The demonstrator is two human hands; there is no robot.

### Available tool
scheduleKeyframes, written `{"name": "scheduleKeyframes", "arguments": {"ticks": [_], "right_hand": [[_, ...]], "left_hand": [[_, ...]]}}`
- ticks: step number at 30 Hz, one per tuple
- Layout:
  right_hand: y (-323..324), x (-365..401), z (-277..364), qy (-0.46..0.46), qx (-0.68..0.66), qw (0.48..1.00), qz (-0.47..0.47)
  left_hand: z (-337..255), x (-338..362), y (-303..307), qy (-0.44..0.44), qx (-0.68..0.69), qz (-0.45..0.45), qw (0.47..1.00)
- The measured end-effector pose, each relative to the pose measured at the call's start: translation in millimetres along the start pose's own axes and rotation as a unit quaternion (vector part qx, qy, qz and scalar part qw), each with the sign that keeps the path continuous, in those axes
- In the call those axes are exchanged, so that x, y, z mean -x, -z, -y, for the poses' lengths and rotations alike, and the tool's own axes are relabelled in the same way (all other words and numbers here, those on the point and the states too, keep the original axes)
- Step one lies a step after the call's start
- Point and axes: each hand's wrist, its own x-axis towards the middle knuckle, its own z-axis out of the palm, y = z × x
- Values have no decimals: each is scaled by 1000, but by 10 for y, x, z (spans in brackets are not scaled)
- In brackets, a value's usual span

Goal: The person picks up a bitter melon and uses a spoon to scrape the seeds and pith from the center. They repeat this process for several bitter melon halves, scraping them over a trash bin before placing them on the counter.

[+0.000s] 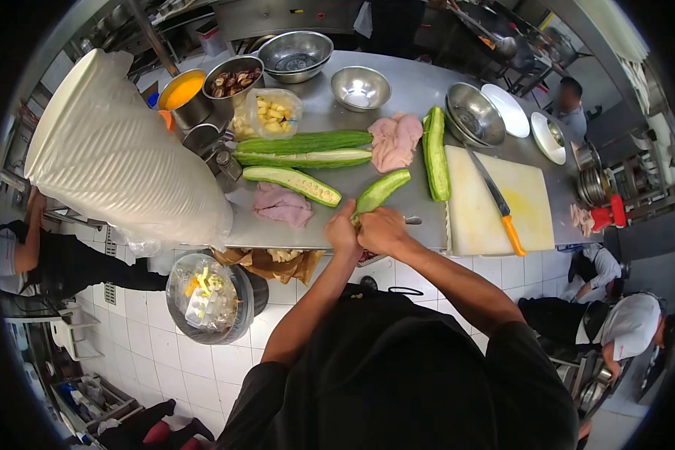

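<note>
At the front edge of the steel counter, my left hand (342,227) is closed at the near end of a green cucumber piece (383,189). My right hand (383,231) wraps round something by the same end, and a short metal tip (413,220) sticks out beside it. What lies inside the fingers is hidden. A halved cucumber (292,184), cut face up, lies to the left above pink raw meat (283,205). Longer cucumber pieces (307,157) lie behind it. More pink meat (395,141) and an upright-lying peeled cucumber (436,154) are beyond my hands.
A knife with an orange handle (513,236) rests on a white cutting board (500,199). Metal bowls (361,88) stand at the back. Stacked wrapped plates (120,150) rise at the left. A lined bin (208,298) stands below. Several people are around.
</note>
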Motion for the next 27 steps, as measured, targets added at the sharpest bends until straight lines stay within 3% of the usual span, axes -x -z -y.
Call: {"name": "scheduleKeyframes", "arguments": {"ticks": [8, 15, 21, 24, 27], "right_hand": [[-90, 130, 11, -6, -59, 998, -38], [-171, 211, -44, 2, -104, 990, -90], [-422, 80, -285, -12, -235, 965, -120], [-322, 97, -333, -27, -382, 923, -43], [-131, 140, -303, -98, -502, 858, 45]], "left_hand": [[72, -125, 69, -14, -19, -18, 1000], [-15, -128, 96, 78, 58, 8, 995], [-126, -101, 19, 120, 94, 60, 986], [-211, -38, -38, 124, 93, 76, 985], [-185, -107, 81, -46, -88, 116, 988]]}}
